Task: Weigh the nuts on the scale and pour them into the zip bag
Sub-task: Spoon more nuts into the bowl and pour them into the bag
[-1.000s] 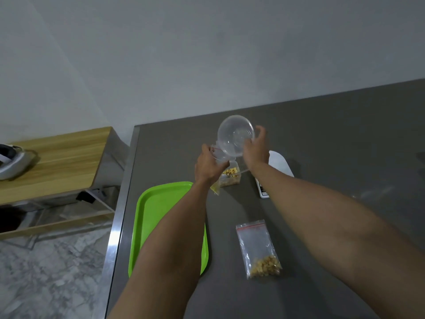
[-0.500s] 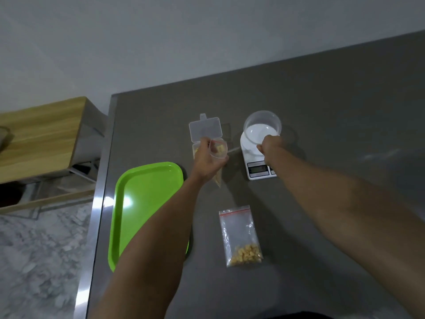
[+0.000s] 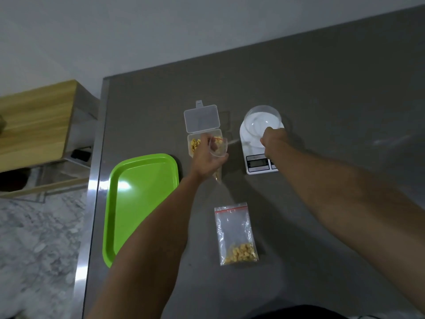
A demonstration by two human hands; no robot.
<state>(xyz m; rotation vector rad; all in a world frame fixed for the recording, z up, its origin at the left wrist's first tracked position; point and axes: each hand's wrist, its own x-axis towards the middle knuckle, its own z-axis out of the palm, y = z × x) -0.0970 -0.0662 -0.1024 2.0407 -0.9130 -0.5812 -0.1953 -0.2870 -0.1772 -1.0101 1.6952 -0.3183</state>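
A clear plastic bowl (image 3: 262,122) stands empty on the white digital scale (image 3: 257,162), and my right hand (image 3: 273,140) grips its near rim. My left hand (image 3: 207,155) holds an open zip bag (image 3: 218,157) upright over the table; a few nuts show in the bag's bottom. Just behind that hand sits a clear nut box (image 3: 194,143) with its lid flipped open and yellow nuts inside. A second zip bag (image 3: 234,233), sealed with a red strip and holding nuts at its bottom, lies flat nearer to me.
A bright green tray (image 3: 138,203) lies at the left on the grey table (image 3: 322,100), close to its metal left edge. Beyond that edge are a wooden bench (image 3: 34,123) and a marble floor.
My right hand brought the bowl down from its tilted position over the held bag and set it on the scale. My left hand kept hold of the bag.
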